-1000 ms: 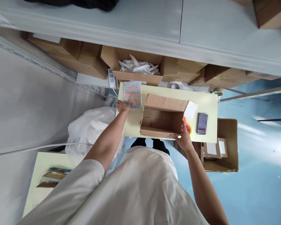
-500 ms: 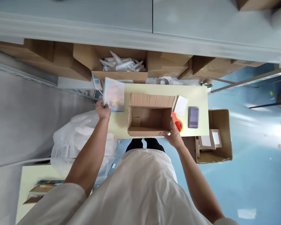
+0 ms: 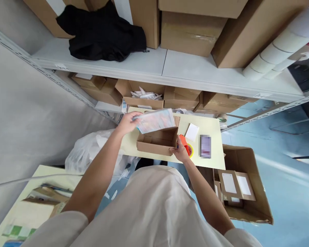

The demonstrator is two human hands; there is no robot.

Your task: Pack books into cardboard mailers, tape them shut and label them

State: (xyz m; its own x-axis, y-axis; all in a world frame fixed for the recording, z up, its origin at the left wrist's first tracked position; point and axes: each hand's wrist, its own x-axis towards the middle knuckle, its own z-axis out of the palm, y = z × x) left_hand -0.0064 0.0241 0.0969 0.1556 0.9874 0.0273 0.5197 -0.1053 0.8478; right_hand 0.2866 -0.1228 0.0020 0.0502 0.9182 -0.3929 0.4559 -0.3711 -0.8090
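Note:
A flat, pastel-printed packet point(image 3: 157, 120), pink and pale blue, is gripped at its left end by my left hand point(image 3: 129, 122). It hangs tilted over an open cardboard box point(image 3: 154, 147) and hides part of the opening. My right hand point(image 3: 180, 151) grips the box at its front right corner, thumb on the near side. Right beside those fingers lie an orange-red tape dispenser point(image 3: 183, 142) and a yellow-rimmed roll of tape point(image 3: 191, 150). Whether the dispenser and the roll are joined I cannot tell.
On the pale table point(image 3: 213, 128) lie a white pad point(image 3: 192, 131) and a phone-like pixelated object point(image 3: 205, 146). A large carton point(image 3: 260, 192) holding smaller boxes stands at the right. Shelving point(image 3: 195, 80) with cartons spans the back. White plastic bags point(image 3: 84, 151) bulge at the left.
My left hand has carried the packet rightward from the table's left side to above the box. My right hand stays on the box. The head view has tilted up, showing more shelf.

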